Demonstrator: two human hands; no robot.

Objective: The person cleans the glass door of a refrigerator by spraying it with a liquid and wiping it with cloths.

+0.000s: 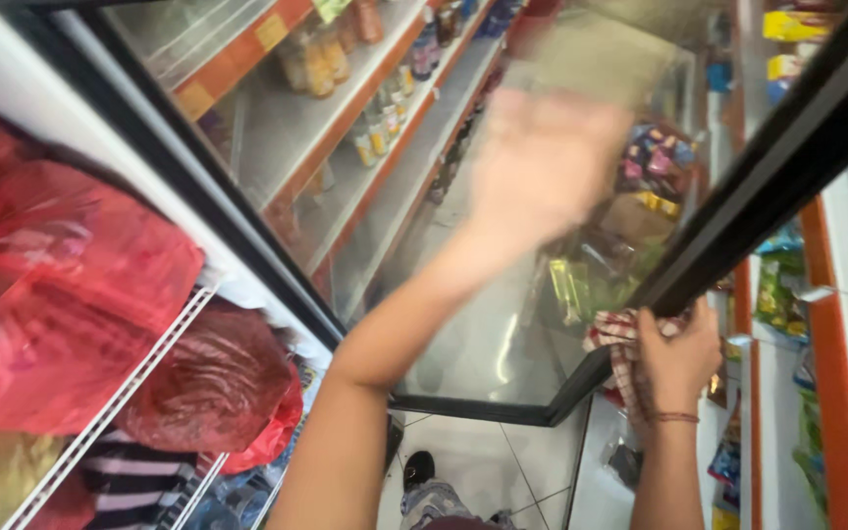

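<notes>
red plastic bags (61, 294), wire shelf (115, 402), bottled drinks (385, 118)

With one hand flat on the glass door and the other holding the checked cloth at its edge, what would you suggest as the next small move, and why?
Probably bring the checked cloth up onto the glass door: the right hand grips it at the door's frame, while the blurred left hand presses the pane, seemingly steadying it.

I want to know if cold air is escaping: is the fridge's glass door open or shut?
Open. The glass door is swung away from the wire shelves; the right hand grips its frame.

Open glass door (463, 324), checked cloth (616, 345)
</notes>
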